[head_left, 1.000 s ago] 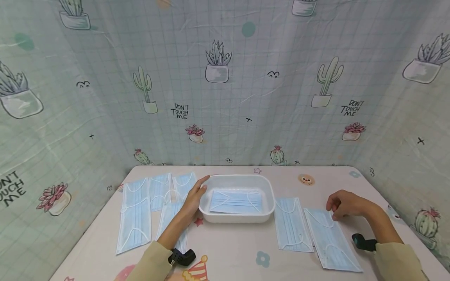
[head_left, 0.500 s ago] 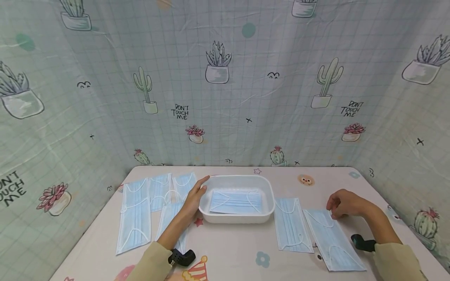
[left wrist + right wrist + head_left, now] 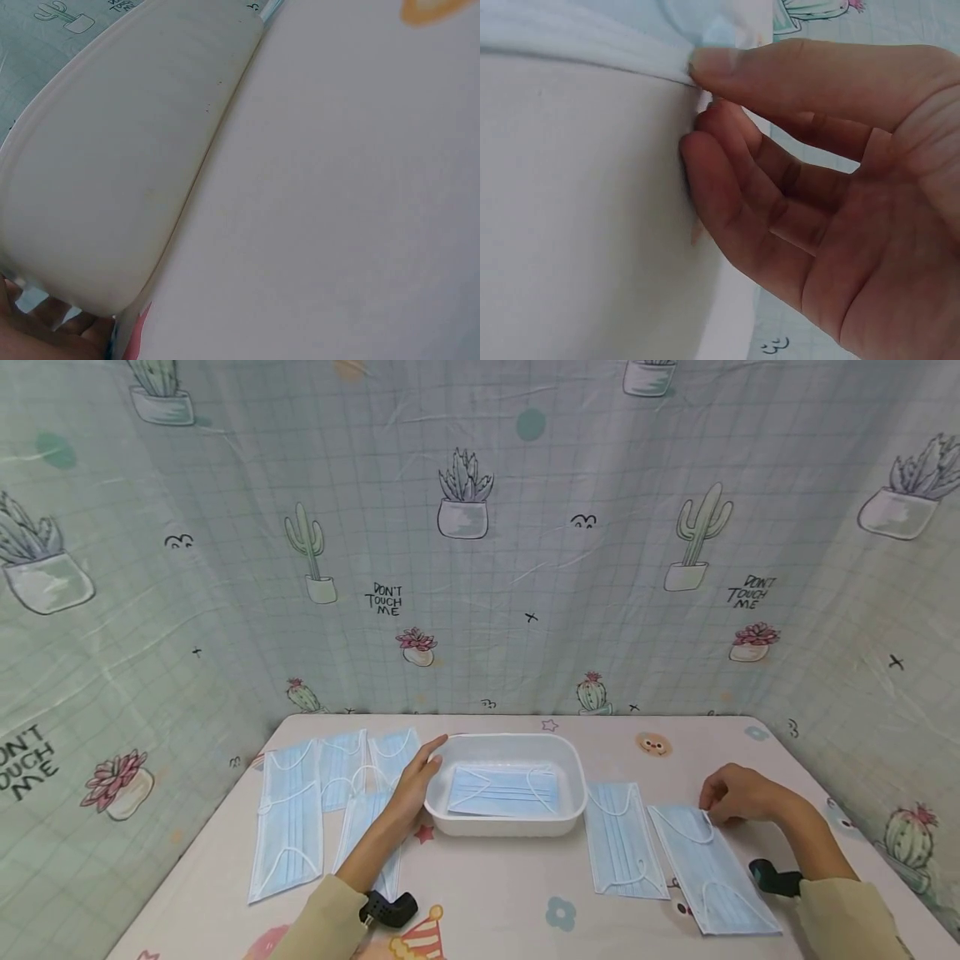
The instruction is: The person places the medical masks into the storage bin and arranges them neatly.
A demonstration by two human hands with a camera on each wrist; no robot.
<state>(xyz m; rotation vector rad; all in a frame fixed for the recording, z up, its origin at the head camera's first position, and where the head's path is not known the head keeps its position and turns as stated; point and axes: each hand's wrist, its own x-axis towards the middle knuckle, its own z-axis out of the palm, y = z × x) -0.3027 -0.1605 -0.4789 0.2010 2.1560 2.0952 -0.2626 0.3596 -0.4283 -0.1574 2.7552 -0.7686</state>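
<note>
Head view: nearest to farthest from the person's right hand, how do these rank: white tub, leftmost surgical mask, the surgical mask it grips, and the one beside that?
1. Gripped surgical mask: pinched at its far right corner by the right hand.
2. Neighbouring surgical mask: just left of the first.
3. White tub: farther left, near the middle.
4. Leftmost surgical mask: far left, past the tub.

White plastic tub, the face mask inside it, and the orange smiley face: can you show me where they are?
White plastic tub point(image 3: 506, 829): head view, on its front outer wall.
Blue pleated face mask point(image 3: 504, 792): head view, on its pleated middle.
Orange smiley face point(image 3: 654, 744): head view, on its middle.
</note>
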